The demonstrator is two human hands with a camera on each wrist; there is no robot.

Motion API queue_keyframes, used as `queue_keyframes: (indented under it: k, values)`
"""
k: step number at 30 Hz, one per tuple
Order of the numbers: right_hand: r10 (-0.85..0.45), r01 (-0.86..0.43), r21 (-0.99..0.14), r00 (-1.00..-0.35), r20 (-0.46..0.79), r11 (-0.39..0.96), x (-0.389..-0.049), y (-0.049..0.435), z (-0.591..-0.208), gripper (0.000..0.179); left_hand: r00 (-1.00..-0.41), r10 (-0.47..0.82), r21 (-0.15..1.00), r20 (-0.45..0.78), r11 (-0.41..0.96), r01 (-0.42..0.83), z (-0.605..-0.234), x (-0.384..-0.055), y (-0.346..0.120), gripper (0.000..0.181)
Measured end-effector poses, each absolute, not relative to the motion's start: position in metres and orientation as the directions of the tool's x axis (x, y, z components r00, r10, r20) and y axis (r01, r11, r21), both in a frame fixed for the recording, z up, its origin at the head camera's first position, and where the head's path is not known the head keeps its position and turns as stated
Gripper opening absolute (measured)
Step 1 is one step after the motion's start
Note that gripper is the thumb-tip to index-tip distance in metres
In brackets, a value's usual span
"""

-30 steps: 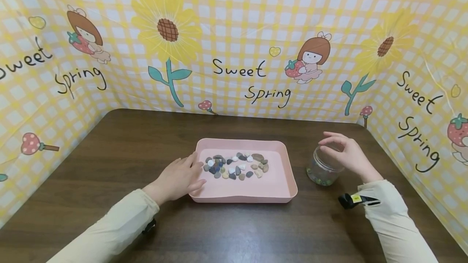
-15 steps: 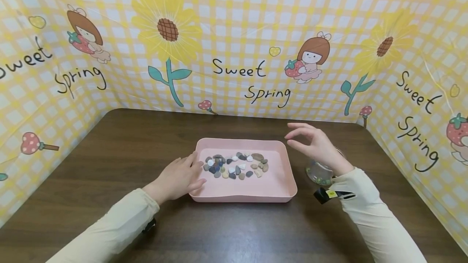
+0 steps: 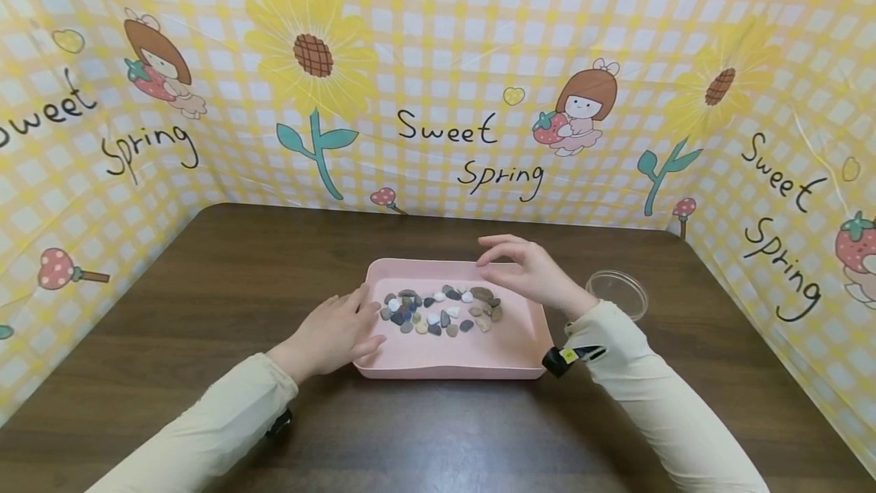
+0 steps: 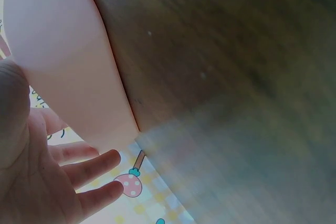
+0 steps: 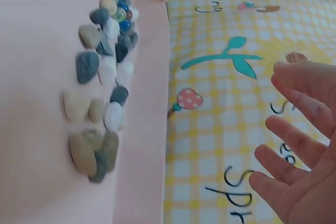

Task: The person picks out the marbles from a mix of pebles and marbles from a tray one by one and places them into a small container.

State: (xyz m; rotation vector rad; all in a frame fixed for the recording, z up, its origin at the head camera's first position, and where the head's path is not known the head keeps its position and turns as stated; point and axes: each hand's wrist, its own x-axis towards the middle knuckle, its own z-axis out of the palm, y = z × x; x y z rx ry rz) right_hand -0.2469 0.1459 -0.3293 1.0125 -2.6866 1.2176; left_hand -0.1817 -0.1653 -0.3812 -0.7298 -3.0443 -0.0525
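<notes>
Has the left hand (image 3: pixel 334 337) at nine o'clock on the pink tray (image 3: pixel 452 354), with fingers loosely spread. Holds the right hand (image 3: pixel 532 274) above its one o'clock rim, with relaxed, parted fingers. Has pebbles (image 3: pixel 445 319) on the tray's floor, glass marbles (image 5: pixel 125 25) toward their nine o'clock end, and a clear jar (image 3: pixel 619 295) near the tray at three o'clock.

Pink tray (image 3: pixel 452 353), yellow-and-white checked backdrop (image 3: pixel 438 44)

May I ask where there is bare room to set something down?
Bare tabletop lies in front of the pink tray, between the sleeves, and behind it, toward the checked cloth. The tray's near strip is bare. Pebbles crowd its middle; the left hand takes its left edge; the right hand hovers above its far right corner.
</notes>
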Motion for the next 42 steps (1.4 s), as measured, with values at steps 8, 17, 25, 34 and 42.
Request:
queue_keyframes:
  k: [8,17,25,34,42]
  values:
    - [-0.613,-0.582,-0.668,-0.755,0.233,0.464,-0.256,0.118,-0.339,0.015,-0.889,0.457,0.025,0.023,0.889,0.457,-0.381,-0.181,-0.166,0.056]
    - [-0.683,-0.591,-0.677,-0.709,0.177,0.439,-0.262,0.095,-0.346,0.021,-0.894,0.447,0.049,0.009,0.893,0.447,-0.38,-0.181,-0.165,0.057]
    - [-0.723,-0.587,-0.693,-0.677,0.135,0.419,-0.269,0.083,-0.354,0.02,-0.892,0.452,0.041,0.002,0.891,0.452,-0.378,-0.181,-0.165,0.057]
    - [-0.787,-0.593,-0.699,-0.612,0.071,0.398,-0.277,0.073,-0.361,0.019,-0.891,0.454,0.036,0.004,0.89,0.454,-0.38,-0.182,-0.164,0.058]
    - [-0.791,-0.549,-0.702,-0.61,-0.035,0.454,-0.281,0.064,-0.371,0.016,-0.891,0.455,0.041,0.002,0.89,0.454,-0.382,-0.182,-0.165,0.059]
